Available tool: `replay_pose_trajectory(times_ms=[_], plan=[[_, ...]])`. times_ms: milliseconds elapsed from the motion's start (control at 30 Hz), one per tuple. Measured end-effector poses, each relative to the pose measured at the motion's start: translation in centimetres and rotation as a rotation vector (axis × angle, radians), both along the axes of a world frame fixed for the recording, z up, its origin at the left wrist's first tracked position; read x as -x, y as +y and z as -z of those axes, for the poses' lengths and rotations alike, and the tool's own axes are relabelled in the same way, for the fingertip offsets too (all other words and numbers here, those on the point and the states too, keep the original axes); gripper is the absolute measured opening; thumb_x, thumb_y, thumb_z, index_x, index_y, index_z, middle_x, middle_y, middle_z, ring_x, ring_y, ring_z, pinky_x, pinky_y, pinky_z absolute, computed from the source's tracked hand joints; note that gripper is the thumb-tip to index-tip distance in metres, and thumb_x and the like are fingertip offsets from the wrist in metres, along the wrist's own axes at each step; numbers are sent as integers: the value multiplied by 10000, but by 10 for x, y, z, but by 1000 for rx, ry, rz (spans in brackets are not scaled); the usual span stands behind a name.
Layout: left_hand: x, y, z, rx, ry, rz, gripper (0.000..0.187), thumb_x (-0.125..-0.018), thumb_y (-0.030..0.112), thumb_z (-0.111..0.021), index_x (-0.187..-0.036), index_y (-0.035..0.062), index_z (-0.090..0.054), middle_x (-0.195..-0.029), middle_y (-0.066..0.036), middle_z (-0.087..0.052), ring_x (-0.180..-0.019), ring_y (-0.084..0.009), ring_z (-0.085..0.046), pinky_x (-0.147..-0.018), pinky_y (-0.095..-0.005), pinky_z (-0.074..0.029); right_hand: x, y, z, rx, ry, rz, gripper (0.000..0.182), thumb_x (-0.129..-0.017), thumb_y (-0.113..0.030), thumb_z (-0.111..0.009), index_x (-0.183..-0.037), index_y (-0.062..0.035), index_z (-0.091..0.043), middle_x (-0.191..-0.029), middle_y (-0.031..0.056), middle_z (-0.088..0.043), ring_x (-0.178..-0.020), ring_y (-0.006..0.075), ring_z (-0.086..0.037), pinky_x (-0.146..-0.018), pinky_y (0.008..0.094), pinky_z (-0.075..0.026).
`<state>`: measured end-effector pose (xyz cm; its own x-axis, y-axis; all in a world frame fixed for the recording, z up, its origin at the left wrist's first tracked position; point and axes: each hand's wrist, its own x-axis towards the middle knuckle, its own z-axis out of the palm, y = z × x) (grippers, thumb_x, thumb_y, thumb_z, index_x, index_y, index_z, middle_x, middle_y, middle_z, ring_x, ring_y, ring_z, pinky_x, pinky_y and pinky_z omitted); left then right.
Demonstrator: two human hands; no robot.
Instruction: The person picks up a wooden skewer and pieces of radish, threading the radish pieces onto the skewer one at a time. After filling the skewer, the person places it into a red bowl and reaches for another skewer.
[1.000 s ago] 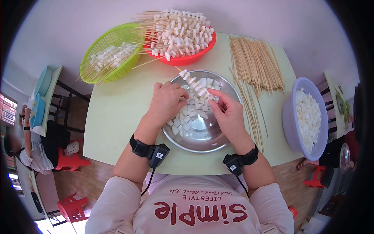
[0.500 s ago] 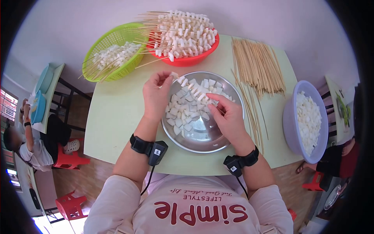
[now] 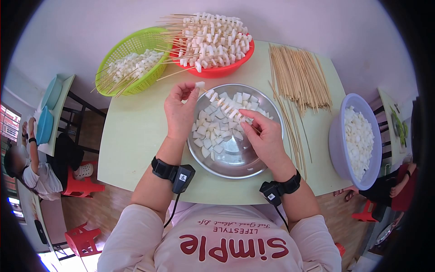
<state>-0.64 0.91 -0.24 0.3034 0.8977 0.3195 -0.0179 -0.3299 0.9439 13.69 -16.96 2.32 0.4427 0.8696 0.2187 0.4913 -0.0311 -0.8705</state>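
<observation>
Between both hands, over a steel basin (image 3: 235, 170), slants a bamboo skewer threaded with a row of white cut pieces (image 3: 229, 109). My right hand (image 3: 265, 138) grips it near its lower end, thumb and fingers closed at the threaded pieces. At the upper tip, my left hand (image 3: 179, 111) pinches one loose white chunk (image 3: 200, 85) between thumb and fingers; a short bare length of stick shows just below that chunk. Loose white pieces (image 3: 210, 131) cover much of the basin floor beneath, with bare metal toward the near side.
Behind the basin stand a red bowl (image 3: 222, 72) heaped with filled skewers and a green basket (image 3: 108, 81) with more. Bare bamboo sticks (image 3: 299, 77) lie at the back right. A purple tub (image 3: 337, 149) of white pieces stands at right. Other people sit at both sides.
My left hand and its white chunk have shifted slightly up and left, and a little more bare stick shows at the tip. My right hand is almost unmoved.
</observation>
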Motion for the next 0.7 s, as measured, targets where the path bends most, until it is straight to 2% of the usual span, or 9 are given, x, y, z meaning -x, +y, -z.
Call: replay_pose_trajectory(times_ms=[167,233,700], plan=[[-1,-3,-3,-36,39,-21,144,-910,49,-635,-1034,-16,-603,-938,-34,-629,-830,-77,-576,-764,-215,-480,0,0,0,-3,-6,8,304,-856,-82,-661,-1161,-87,-658,-621,68,-536,-538,144,-496,-534,286,-421],[-2,-4,-2,-14,-27,-51,150,-867,57,-663,-993,-18,-630,-869,-36,-645,-795,-97,-566,-772,-245,-479,0,0,0,-3,-16,12,304,-857,-83,-662,-1161,-84,-657,-624,69,-540,-539,144,-498,-534,285,-422],[-3,-2,0,-49,-49,-53,146,-859,53,-669,-982,-16,-631,-858,-33,-640,-779,-92,-553,-757,-238,-473,0,0,0,1,0,9,293,-858,-79,-660,-1151,-83,-661,-632,71,-552,-543,141,-500,-539,281,-425]])
